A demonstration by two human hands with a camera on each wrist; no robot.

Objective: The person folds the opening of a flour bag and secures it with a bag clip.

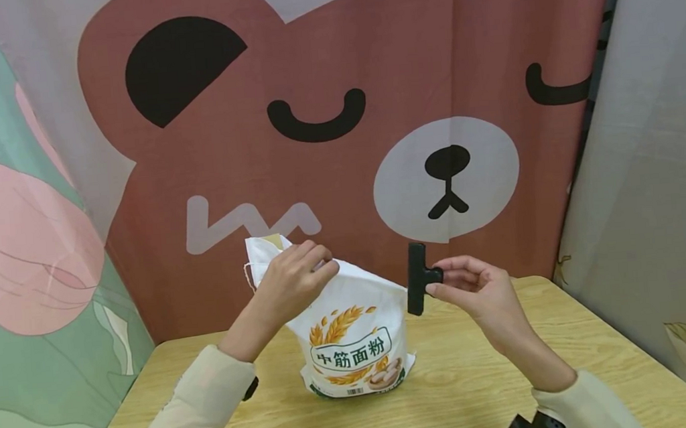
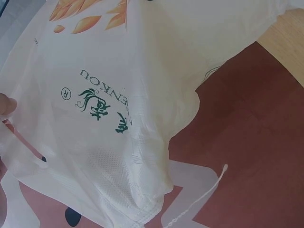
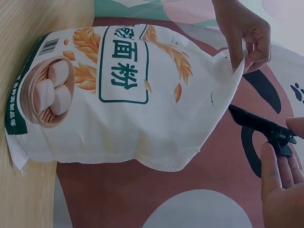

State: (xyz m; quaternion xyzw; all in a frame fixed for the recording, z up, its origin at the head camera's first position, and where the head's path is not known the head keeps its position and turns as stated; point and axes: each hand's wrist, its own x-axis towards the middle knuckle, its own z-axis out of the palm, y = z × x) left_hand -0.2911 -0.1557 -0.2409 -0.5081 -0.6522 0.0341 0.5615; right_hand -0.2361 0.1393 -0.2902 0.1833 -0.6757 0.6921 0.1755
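A white flour bag printed with wheat ears stands upright on the table, its top slanting up to the left. My left hand pinches the bag's top edge; the right wrist view shows that hand with fingertips and thumb on the edge. A black bag clip is pinched between the thumb and fingers of my right hand, to the right of the bag's top. In the right wrist view the clip points at the bag's upper edge, apart from it. A loose thread hangs from the bag.
Under the bag is a light wooden table. Close behind it hangs a curtain with a bear face. More printed cloth borders the left side, and a grey cloth the right.
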